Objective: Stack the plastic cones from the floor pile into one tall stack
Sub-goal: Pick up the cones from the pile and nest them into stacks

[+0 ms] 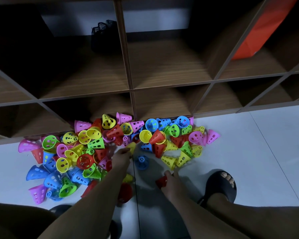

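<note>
A big pile of perforated plastic cones (97,144), in pink, yellow, green, blue and red, lies on the white floor against the shelf base. My left hand (121,158) reaches into the pile's middle and pinches a yellow cone (131,147) by its rim. My right hand (170,182) sits lower on the floor and grips a red cone (161,181). A single blue cone (142,162) stands on the floor between both hands. A yellow cone (128,177) and a red cone (125,192) lie under my left forearm.
A wooden cubby shelf (131,90) rises right behind the pile, with a dark mesh bag (103,37) and an orange bag (259,30) in its compartments. My foot in a black slipper (221,185) stands at the right. White floor tiles (257,152) stretch to the right.
</note>
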### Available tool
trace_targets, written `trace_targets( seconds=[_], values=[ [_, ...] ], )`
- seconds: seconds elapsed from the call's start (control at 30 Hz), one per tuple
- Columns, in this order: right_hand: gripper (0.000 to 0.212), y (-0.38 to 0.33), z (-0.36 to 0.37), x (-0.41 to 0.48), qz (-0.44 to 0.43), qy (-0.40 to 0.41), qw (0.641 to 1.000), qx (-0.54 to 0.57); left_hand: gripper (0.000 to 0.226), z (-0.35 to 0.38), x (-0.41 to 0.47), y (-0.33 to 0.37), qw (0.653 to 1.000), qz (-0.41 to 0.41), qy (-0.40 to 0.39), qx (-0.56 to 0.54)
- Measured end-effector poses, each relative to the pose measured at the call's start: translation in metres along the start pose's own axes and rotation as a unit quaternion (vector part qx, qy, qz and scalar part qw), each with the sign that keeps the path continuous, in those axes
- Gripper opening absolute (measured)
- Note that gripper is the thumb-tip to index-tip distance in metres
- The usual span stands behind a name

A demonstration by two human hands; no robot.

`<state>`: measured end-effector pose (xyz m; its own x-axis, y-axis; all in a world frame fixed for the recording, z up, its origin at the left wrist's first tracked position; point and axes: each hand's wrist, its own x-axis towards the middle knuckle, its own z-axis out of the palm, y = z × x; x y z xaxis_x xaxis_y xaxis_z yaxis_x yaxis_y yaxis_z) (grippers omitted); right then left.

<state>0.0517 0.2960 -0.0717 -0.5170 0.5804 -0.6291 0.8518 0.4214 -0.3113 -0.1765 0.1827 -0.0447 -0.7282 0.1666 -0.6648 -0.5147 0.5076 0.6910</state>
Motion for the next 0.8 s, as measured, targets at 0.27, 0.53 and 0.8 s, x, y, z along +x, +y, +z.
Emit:
trace_targets(
  seconds=[0.27, 0.53, 0.8],
  values=[
    [0.060, -0.004, 0.000, -0.001, 0.027, 0.004, 0.999, 0.025, 0.011, -0.010, -0.028, 0.042, 0.992, 0.040, -0.036, -0.113],
    [0.029, -0.007, 0.001, 0.007, 0.075, 0.071, 0.983, 0.153, 0.021, -0.003, -0.047, 0.034, 0.990, 0.021, -0.114, -0.080],
    [0.008, -0.023, -0.011, 0.019, 0.024, 0.113, 0.966, 0.230, 0.019, -0.001, -0.035, 0.001, 0.998, -0.011, -0.068, -0.008]
  ],
)
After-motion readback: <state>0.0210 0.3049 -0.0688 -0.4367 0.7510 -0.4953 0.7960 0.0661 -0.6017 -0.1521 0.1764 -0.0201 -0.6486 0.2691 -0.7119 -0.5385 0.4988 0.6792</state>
